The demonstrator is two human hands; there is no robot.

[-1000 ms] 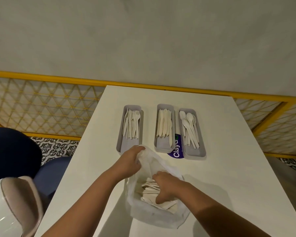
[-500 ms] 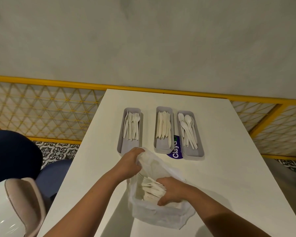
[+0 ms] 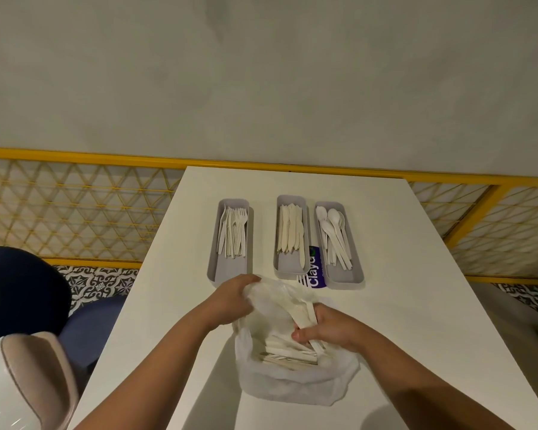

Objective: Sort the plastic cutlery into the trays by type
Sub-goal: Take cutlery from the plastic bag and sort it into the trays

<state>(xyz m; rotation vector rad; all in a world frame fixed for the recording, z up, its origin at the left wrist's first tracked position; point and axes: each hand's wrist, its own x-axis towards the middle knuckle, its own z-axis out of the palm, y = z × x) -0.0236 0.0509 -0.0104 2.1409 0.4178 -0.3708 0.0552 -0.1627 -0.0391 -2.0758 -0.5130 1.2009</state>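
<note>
A translucent white plastic bag (image 3: 295,383) of mixed white cutlery sits on the white table (image 3: 401,305) in front of me. My left hand (image 3: 233,297) grips the bag's rim at its upper left. My right hand (image 3: 330,327) holds a small bunch of cutlery pieces (image 3: 303,315) lifted at the bag's mouth; their type is unclear. Beyond stand three grey trays: the left tray (image 3: 227,270) with forks, the middle tray (image 3: 288,268) with knives, the right tray (image 3: 343,276) with spoons.
A purple label (image 3: 314,271) lies between the middle and right trays. A yellow mesh railing (image 3: 75,206) runs behind and beside the table. A blue chair (image 3: 19,293) and a white-and-beige seat (image 3: 22,383) stand at the left.
My right hand has come up out of the bag's bottom, drawing a bunch of cutlery up to the bag's mouth. My left hand stays on the bag's rim.
</note>
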